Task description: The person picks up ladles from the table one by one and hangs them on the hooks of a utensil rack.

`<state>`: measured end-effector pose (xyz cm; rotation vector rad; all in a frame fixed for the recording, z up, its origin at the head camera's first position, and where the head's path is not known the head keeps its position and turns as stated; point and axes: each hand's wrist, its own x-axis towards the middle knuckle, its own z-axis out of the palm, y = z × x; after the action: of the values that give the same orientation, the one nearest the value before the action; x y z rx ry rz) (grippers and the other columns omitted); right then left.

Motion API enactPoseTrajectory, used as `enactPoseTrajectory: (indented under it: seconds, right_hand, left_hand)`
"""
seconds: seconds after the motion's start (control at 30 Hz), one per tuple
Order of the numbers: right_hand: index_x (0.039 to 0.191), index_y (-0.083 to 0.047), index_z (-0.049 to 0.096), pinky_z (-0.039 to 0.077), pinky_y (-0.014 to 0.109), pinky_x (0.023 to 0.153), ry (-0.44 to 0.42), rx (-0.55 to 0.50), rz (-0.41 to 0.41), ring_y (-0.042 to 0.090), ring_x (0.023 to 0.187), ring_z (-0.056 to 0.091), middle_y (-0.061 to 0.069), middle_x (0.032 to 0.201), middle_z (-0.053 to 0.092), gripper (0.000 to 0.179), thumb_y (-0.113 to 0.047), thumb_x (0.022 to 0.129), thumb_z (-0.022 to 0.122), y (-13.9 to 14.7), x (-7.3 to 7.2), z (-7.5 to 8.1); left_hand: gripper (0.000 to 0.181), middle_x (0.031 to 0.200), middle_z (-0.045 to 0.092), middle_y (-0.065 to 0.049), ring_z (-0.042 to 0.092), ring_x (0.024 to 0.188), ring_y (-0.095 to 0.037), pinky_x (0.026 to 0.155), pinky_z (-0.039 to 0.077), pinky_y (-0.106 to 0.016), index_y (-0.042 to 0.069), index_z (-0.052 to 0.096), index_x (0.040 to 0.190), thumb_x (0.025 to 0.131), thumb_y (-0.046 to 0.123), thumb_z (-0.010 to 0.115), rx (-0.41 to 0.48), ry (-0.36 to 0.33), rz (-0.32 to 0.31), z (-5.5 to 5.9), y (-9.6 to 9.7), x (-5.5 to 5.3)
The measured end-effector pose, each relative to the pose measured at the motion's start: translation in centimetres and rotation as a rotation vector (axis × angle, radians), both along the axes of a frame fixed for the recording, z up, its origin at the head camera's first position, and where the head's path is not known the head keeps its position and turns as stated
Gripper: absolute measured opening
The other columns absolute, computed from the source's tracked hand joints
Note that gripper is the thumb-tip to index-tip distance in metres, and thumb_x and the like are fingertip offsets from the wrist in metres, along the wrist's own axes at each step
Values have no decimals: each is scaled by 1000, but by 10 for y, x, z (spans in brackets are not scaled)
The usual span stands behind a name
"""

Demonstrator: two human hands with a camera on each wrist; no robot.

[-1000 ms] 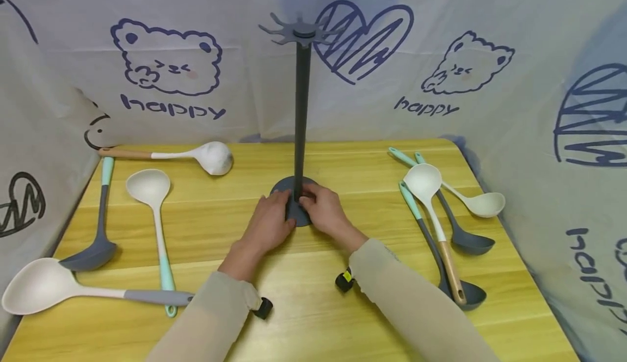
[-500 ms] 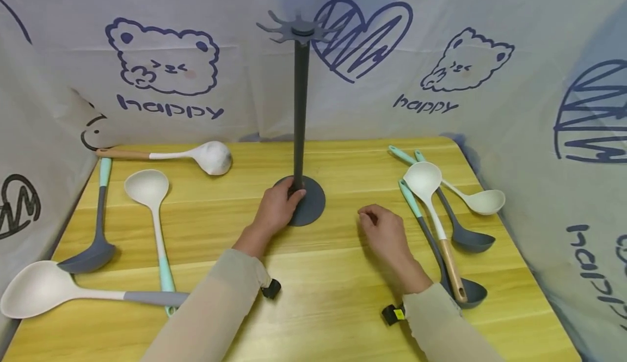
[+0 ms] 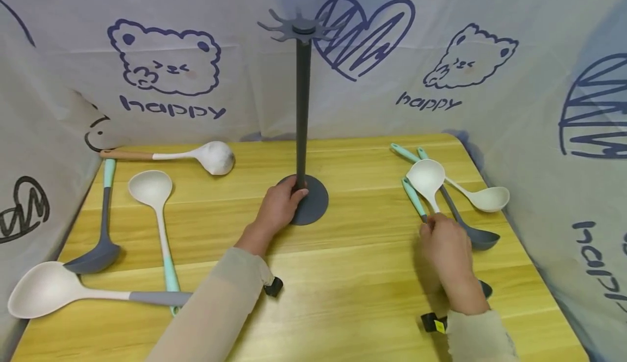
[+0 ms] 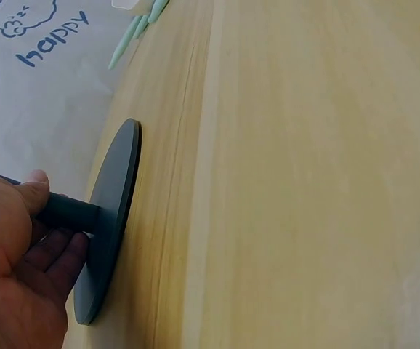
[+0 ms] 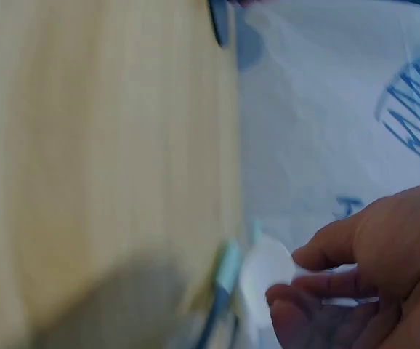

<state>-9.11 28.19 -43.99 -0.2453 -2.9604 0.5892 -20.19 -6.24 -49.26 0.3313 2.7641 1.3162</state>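
Observation:
My left hand (image 3: 277, 207) grips the dark grey pole (image 3: 302, 106) of an upright utensil stand just above its round base (image 3: 315, 205). In the left wrist view, thumb and fingers curl round that pole. My right hand (image 3: 447, 250) is over the white ladle (image 3: 426, 177) in the right-hand group, hiding its wooden handle. Seen from the right wrist, the thumb and fingers of this hand (image 5: 373, 265) are bent but apart, with nothing visible between them. Under or beside it lies a grey ladle with a mint handle (image 3: 414, 197), partly covered.
Another grey ladle (image 3: 482, 238) and a cream ladle (image 3: 491, 199) lie at the right. On the left are a white ladle (image 3: 151, 188), a grey ladle (image 3: 95, 256), a large cream spoon (image 3: 44, 291) and a wooden-handled ladle (image 3: 215, 158). Printed cloth (image 3: 235, 95) hangs behind the table.
My right hand has left the stand's base and moved right to above the white ladle. The left hand has gone from the base to a grip on the pole; the base has shifted slightly right.

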Motion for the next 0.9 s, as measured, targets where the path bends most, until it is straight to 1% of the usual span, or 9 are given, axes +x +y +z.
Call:
enactPoseTrajectory:
  seconds: [0.07,0.17,0.23,0.37,0.47,0.6,0.8,0.83,0.9]
  right_hand:
    - [124,17,64,53,64,68,-19,33,-65,51,84,65,36,103,66,38,-15,105,55,9,0,5]
    - [116,21,59,51,64,63,-70,63,-127,54,80,63,39,96,61,38,-15,103,59,19,0,6]
    - [105,20,60,51,62,60,-123,71,-129,53,75,62,36,87,60,34,-14,102,60,23,-2,3]
    - [85,11,62,50,55,52,-214,72,-117,45,62,62,28,72,60,30,-14,102,56,29,-5,-1]
    - [80,7,63,49,53,51,-240,83,-119,43,61,62,25,69,62,31,-13,102,54,32,-8,-2]
    - [79,7,65,49,52,52,-250,91,-92,40,61,62,24,69,63,30,-13,100,56,34,-10,-1]
    - [79,3,65,48,46,52,-290,75,-10,33,58,59,17,67,63,30,-15,102,59,38,-15,2]
    - [83,4,66,47,44,52,-303,62,5,31,58,59,17,69,63,28,-16,102,59,38,-16,2]
    - [99,8,65,47,40,52,-332,22,31,29,61,59,17,75,65,27,-17,103,58,37,-20,2]
  left_hand:
    - [24,113,76,-9,73,106,-30,92,59,-49,13,67,125,109,30,60,6,-5,0,0,1,0]
    - [25,115,76,-8,73,108,-29,93,59,-48,14,67,126,109,31,60,8,-12,4,-1,1,0]
    - [24,115,76,-8,73,108,-29,94,59,-48,15,67,126,109,31,60,6,-10,11,-1,0,0]
    - [25,116,76,-9,73,109,-31,94,59,-49,14,67,126,110,31,59,0,1,4,0,0,0]
    - [25,116,76,-9,73,109,-31,94,59,-50,14,67,126,110,31,59,-7,7,-6,1,-1,0]
    - [23,115,76,-9,73,109,-31,95,59,-50,14,68,125,109,30,61,-10,12,6,2,-1,0]
    - [27,122,75,-10,71,116,-31,98,58,-50,13,67,129,110,31,59,-22,-12,-4,2,0,-1]
    - [28,122,75,-10,71,117,-31,98,58,-50,14,67,130,110,31,59,-25,-16,-3,2,1,-1]
    - [28,122,75,-10,71,117,-31,99,58,-50,14,67,131,109,31,59,-30,-16,4,2,1,-1]
